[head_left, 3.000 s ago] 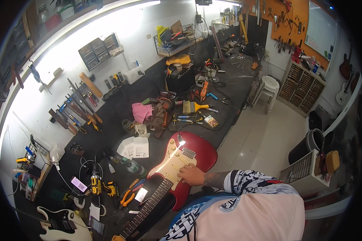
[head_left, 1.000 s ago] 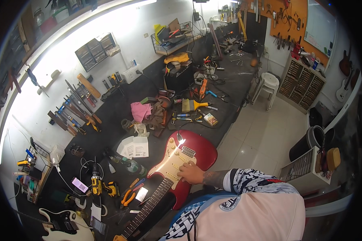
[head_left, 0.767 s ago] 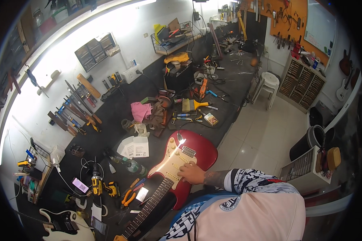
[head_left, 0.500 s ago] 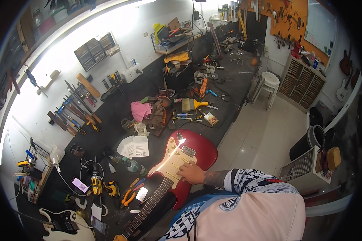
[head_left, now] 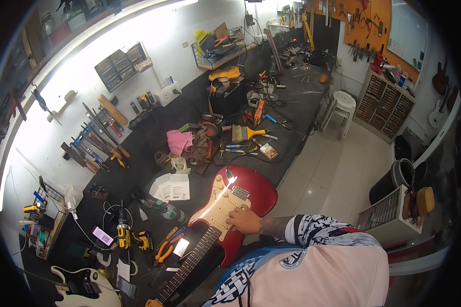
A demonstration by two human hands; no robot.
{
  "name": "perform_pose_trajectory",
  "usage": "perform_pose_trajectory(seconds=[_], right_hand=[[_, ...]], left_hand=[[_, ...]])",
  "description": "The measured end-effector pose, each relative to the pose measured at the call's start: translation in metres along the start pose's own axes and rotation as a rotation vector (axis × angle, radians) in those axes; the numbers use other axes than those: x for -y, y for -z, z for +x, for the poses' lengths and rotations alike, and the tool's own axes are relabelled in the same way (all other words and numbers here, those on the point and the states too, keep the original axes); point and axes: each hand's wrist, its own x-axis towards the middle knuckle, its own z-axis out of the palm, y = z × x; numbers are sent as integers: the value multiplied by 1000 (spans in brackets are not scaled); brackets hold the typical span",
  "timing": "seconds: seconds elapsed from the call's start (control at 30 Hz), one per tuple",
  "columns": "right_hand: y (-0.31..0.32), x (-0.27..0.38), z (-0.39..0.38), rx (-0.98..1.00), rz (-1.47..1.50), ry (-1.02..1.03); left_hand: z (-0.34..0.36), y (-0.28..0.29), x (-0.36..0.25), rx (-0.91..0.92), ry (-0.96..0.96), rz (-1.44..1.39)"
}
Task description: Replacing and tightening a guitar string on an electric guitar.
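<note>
A red electric guitar (head_left: 258,187) with a cream pickguard lies at a slant in front of me, its body away from me and its neck (head_left: 189,263) running down to the lower edge. On the strings by the pickups rests my right hand (head_left: 245,221), fingers bent and a little apart, with nothing visible in them. The tattooed forearm comes in from the right. My left hand does not show; only a patterned sleeve (head_left: 233,289) appears low beside the neck, and the headstock is mostly cut off.
Left of the neck lie orange-handled pliers (head_left: 164,250), a yellow drill (head_left: 123,233), a lit phone (head_left: 102,236) and a white guitar (head_left: 89,291). Paper sheets (head_left: 173,187), a pink cloth (head_left: 180,142) and a wide brush (head_left: 243,133) sit beyond. A white stool (head_left: 339,110) stands on the floor.
</note>
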Motion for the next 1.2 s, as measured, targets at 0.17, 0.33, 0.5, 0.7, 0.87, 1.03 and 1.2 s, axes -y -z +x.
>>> perform_pose_trajectory(seconds=[0.17,0.33,0.5,0.7,0.87,1.03,1.2], right_hand=[[0,4,4,-24,6,10],[-2,2,2,-31,9,13],[1,3,7,37,-32,47],[-3,2,2,-11,-9,23],[-1,1,4,15,-1,20],[-3,1,4,11,1,16],[-3,1,3,17,3,15]], left_hand=[[0,3,11,-10,10,11],[-1,2,2,-7,4,27],[-2,5,0,-13,2,41],[-3,2,-2,-19,-2,48],[-2,0,-4,-39,-4,57],[-2,-2,-5,-58,0,77],[-1,-5,-5,-76,6,82]])
